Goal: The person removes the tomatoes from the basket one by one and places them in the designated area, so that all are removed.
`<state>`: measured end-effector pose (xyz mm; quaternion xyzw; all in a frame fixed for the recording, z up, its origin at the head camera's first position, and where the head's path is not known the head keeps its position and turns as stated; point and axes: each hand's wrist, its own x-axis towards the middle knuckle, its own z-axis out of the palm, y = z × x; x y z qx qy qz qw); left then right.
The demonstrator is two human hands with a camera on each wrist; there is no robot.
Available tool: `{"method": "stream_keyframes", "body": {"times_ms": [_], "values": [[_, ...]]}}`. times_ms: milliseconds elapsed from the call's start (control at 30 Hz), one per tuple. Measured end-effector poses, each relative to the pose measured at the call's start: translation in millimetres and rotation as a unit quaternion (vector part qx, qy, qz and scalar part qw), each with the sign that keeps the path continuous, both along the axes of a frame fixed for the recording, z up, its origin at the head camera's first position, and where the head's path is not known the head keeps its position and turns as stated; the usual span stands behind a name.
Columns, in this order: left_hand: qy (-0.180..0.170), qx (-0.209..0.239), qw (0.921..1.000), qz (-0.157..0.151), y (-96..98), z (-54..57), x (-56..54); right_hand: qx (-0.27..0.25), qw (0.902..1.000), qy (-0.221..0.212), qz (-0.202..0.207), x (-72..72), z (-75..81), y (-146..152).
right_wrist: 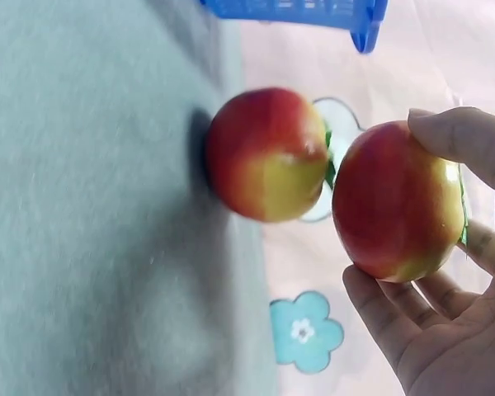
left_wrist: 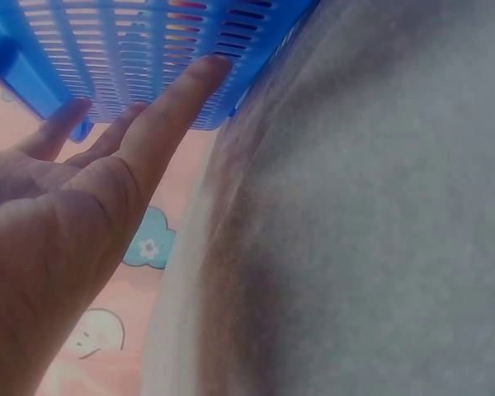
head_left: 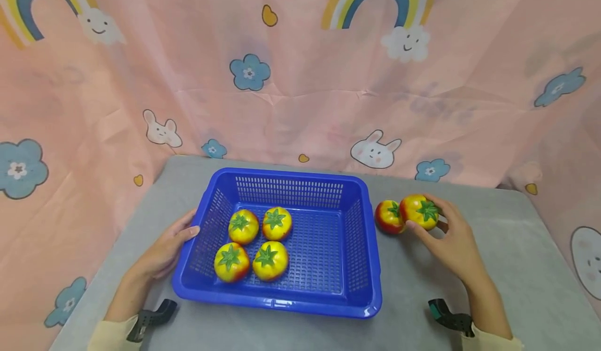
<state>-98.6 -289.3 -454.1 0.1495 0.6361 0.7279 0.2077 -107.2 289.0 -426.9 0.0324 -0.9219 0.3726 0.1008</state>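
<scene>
A blue plastic basket (head_left: 324, 306) with slotted walls holds several yellow-and-red toy tomatoes (head_left: 231, 262) with green star-shaped tops, grouped in its left half. My left hand (head_left: 164, 246) grips the basket's left side, thumb at the rim; in the left wrist view its fingers (left_wrist: 173, 115) lie along the outside wall. To the right of the basket, my right hand (head_left: 453, 236) holds another tomato (head_left: 419, 212) between thumb and fingers. In the right wrist view this held tomato (right_wrist: 396, 202) is raised off the table beside one more tomato (right_wrist: 268, 155) that rests on the cloth.
A grey cloth-covered table (head_left: 408, 288) lies under everything. Behind it and at both sides hangs a pink curtain (head_left: 300, 116) printed with rainbows, rabbits and flowers. Dark straps with brackets (head_left: 451, 317) sit on both wrists.
</scene>
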Motion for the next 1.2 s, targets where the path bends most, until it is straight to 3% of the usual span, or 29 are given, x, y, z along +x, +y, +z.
{"method": "stream_keyframes", "body": {"times_ms": [400, 900, 1200], "values": [[-0.006, -0.015, 0.9998, 0.012, 3.0, -1.5, -1.9, -0.002, 0.9998, 0.015, -0.009, -4.2, -16.1, 21], [-0.003, -0.008, 0.9999, 0.006, 2.6, -1.0, -1.6, 0.048, 0.9986, -0.022, -0.003, -6.7, -28.1, 32], [-0.004, 0.010, 0.9999, 0.001, 0.4, -1.3, -0.4, 0.051, 0.9976, -0.046, 0.008, -7.9, -31.8, 28]]}}
